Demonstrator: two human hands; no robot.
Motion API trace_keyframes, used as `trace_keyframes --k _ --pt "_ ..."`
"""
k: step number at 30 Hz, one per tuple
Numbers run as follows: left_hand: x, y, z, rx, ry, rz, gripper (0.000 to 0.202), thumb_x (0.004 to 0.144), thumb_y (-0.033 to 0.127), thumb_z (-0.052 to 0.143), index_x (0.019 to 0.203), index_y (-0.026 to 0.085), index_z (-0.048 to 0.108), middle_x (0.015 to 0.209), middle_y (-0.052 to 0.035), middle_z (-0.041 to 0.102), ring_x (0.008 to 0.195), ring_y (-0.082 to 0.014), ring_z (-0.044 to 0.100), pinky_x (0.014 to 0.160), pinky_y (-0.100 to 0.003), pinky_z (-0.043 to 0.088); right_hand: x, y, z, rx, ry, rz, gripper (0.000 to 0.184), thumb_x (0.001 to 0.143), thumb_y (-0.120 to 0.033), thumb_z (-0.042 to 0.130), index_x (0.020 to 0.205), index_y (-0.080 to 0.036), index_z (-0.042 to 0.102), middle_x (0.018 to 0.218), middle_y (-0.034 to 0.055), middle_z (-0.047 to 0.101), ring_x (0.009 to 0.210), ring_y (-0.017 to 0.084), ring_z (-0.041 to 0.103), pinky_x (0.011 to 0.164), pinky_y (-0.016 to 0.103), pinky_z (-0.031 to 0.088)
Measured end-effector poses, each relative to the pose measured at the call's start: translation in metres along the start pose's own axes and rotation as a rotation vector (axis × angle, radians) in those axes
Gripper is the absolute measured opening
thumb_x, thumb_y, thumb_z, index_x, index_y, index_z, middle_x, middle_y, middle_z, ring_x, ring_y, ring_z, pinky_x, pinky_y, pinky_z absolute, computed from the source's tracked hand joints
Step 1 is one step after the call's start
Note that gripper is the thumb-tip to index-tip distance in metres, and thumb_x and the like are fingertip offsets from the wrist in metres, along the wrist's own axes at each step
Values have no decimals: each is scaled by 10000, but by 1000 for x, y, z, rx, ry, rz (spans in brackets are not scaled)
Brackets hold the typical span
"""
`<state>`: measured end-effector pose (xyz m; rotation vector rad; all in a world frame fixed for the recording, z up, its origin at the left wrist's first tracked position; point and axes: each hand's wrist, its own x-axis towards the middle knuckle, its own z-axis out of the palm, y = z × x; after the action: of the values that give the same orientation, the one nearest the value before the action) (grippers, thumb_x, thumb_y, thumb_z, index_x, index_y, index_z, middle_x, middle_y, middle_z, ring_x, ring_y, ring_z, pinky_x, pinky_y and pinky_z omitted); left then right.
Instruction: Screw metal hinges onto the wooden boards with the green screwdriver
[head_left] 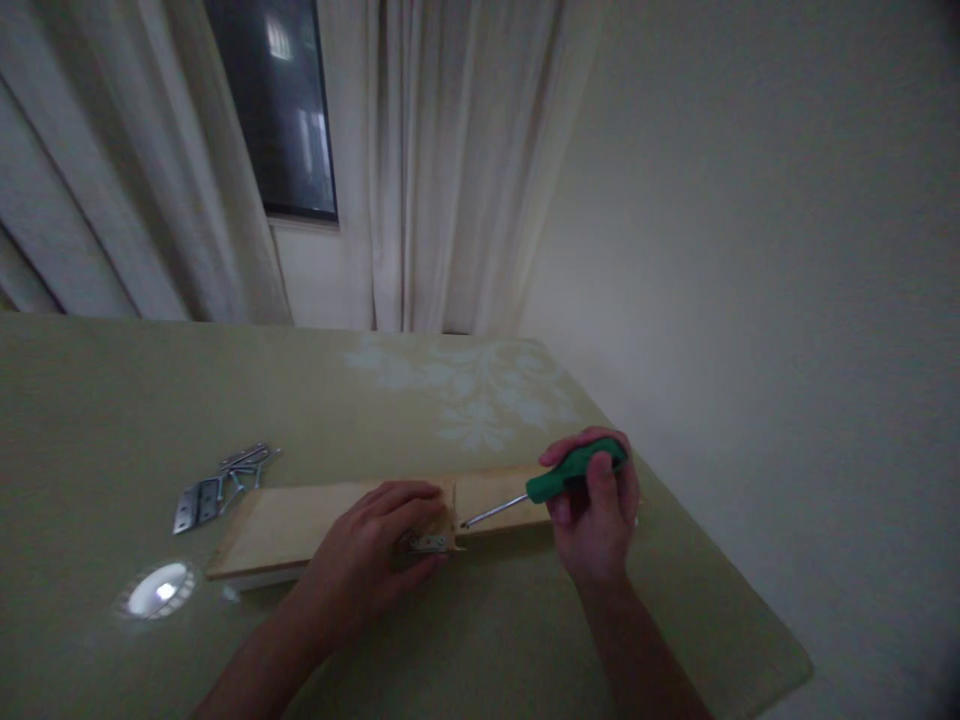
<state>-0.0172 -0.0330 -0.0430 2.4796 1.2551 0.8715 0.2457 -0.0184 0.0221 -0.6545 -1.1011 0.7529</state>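
Observation:
Two pale wooden boards [292, 515] lie end to end on the table, with a ragged seam between them. My left hand [367, 545] grips the left board at this seam, fingers over the top and thumb along the front. Between thumb and fingers a small metal hinge [427, 543] shows at the board's front; part of it is hidden by the hand. A green-handled screwdriver [566, 474] is held in my right hand [600, 510]. Its shaft slants down to the left, and the tip is close to the seam, just right of the hinge; I cannot tell whether it touches anything.
Left of the boards lie another metal hinge [196, 505] and several loose screws [244, 472]. The green table [112, 420] carries a pale floral pattern and a bright light reflection. Its right edge runs beside a wall [750, 300]; curtains [450, 170] hang behind.

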Motion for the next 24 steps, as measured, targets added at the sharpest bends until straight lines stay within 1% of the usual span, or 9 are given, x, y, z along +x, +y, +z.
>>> trace_keyframes --k 2,4,6,10,13,15,17,19,24 --pt "-2 -2 1 59 47 -9 559 936 397 841 1466 267 724 1549 -143 723 1399 -387 701 1132 -578 632 3 3 -5 66 9 43 273 1104 -568 673 1126 -303 611 941 -15 831 407 71 593 372 164 439" --pt "-3 -3 2 100 76 -20 612 936 441 841 1498 254 686 1548 -164 707 1416 -418 672 1152 -620 608 4 10 -5 114 -39 125 309 1051 -542 766 1127 -300 591 1050 11 838 601 141 785 530 228 610" --pt "-3 -2 3 93 77 -41 581 936 425 836 1469 254 678 1490 -160 715 1348 -398 700 1117 -583 629 1 19 -1 119 -98 203 335 984 -483 858 1053 -278 602 1148 22 808 834 205 868 719 303 690" --pt "-6 0 4 12 74 -95 670 911 411 861 1523 293 616 1439 -127 667 1245 -337 726 1057 -476 655 -7 37 7 91 -108 280 323 926 -366 903 860 -222 621 1437 64 706 1021 232 859 862 341 688" --pt "-8 0 2 -97 99 -144 761 877 386 893 1573 329 591 1456 -112 611 1277 -320 706 1073 -441 640 -8 43 10 107 -87 344 172 901 -315 872 1023 -269 760 1494 57 715 1095 213 819 943 333 652" --pt "-7 -1 -1 -199 108 -171 650 896 378 873 1509 328 663 1389 -99 627 1230 -294 717 1010 -400 649 -7 45 10 116 -93 380 229 906 -291 811 1135 -288 823 1278 46 806 1059 190 791 926 298 623" --pt "-4 0 -6 -310 63 -182 400 966 387 796 1355 304 768 1226 -76 680 1054 -241 743 860 -329 640 -4 44 9 116 -114 397 211 924 -284 737 1088 -262 868 993 33 811 914 173 756 827 274 601" --pt "-1 2 -12 -389 -22 -179 221 1022 398 718 1168 273 829 1038 -48 711 859 -189 717 731 -274 576 -2 41 9 128 -139 411 240 932 -313 696 1056 -245 890 879 29 782 810 173 718 762 285 587" --pt "5 14 -31 -661 -141 -259 265 1005 471 748 1017 215 815 911 -48 762 825 -190 696 711 -258 537 -7 18 4 205 -321 416 595 984 -610 651 1469 -281 755 1348 113 820 1083 272 809 1001 438 604"
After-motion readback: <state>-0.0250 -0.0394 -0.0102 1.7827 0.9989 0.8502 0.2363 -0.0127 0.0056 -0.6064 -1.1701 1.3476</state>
